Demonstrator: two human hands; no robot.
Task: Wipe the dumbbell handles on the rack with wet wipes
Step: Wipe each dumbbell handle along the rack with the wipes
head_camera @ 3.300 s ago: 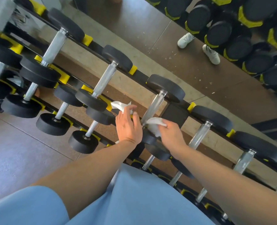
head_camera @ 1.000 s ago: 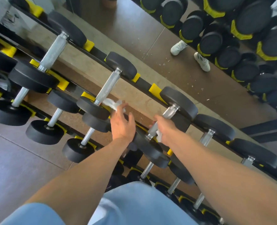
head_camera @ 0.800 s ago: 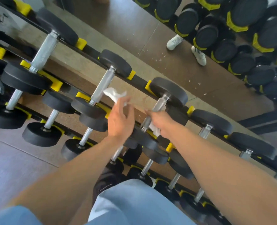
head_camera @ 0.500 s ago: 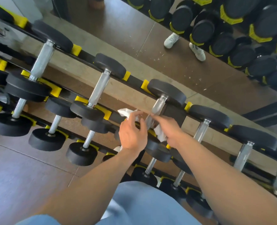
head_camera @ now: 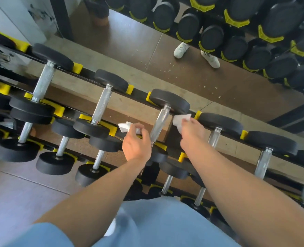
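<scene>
A tiered rack (head_camera: 138, 94) with yellow cradles holds several black dumbbells with knurled steel handles. In the middle of the top tier one handle (head_camera: 159, 124) stands bare between my hands. My left hand (head_camera: 136, 143) is just left of it and pinches a crumpled white wet wipe (head_camera: 125, 126). My right hand (head_camera: 192, 132) is just right of it and holds a second white wipe (head_camera: 180, 120) near the dumbbell's far head (head_camera: 169, 101). Neither hand touches the handle.
More dumbbells fill the lower tiers (head_camera: 96, 161). Behind the rack a low concrete ledge (head_camera: 133, 79) meets a mirror showing white shoes (head_camera: 180, 49) and reflected dumbbells (head_camera: 236, 38). Brown floor tiles (head_camera: 14, 193) lie at the left. My blue shorts (head_camera: 147, 223) fill the bottom.
My right hand has come off the middle handle and moved right and up with its wipe. My left hand stays beside the handle with its wipe. The view has shifted slightly.
</scene>
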